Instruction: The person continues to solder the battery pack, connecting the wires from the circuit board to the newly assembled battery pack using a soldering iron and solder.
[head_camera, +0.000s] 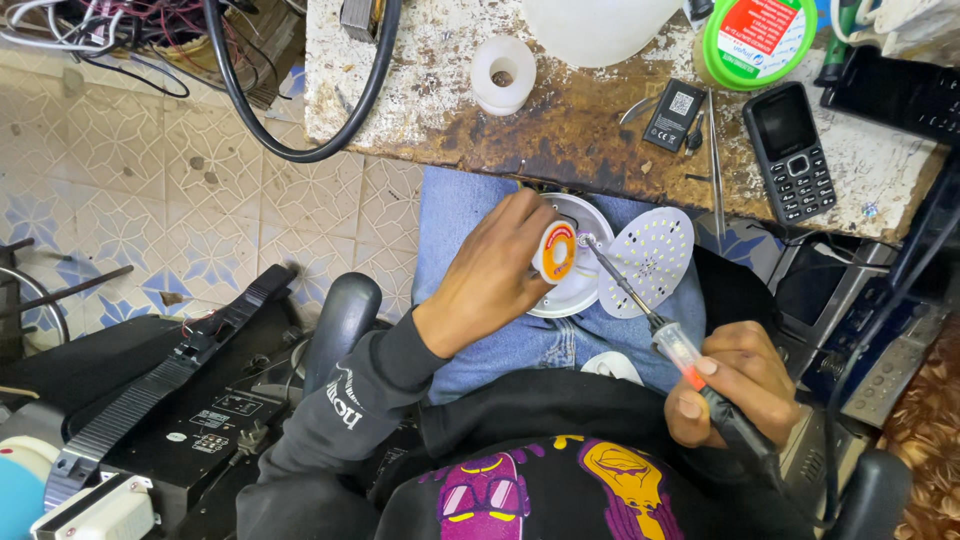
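Nearest to you, your right hand (735, 385) is clenched around the dark handle of a soldering iron (655, 325), at about four o'clock in view. Its shaft runs up toward eleven o'clock, and the tip meets the white round lamp housing (585, 290) resting on your lap. Your left hand (495, 270) comes in from seven o'clock and grips a small spool of solder wire (556, 251) with an orange and yellow face, pressing it against the housing just beside the iron's tip. A white round LED board (655, 255), dotted with small chips, lies touching the housing at its three o'clock side, tilted open over your blue jeans (455, 205).

Further out, the worn, stained workbench (560, 130) fills the top of the view. On it, at twelve o'clock, sits a white plastic ring (503, 73); toward one o'clock lie a small black battery (673, 115) and thin tweezers (714, 150); at two o'clock lies a black keypad phone (790, 150), with a green-lidded round tub (755, 40) beyond it. A thick black cable (300, 150) loops off the bench's edge at eleven o'clock.
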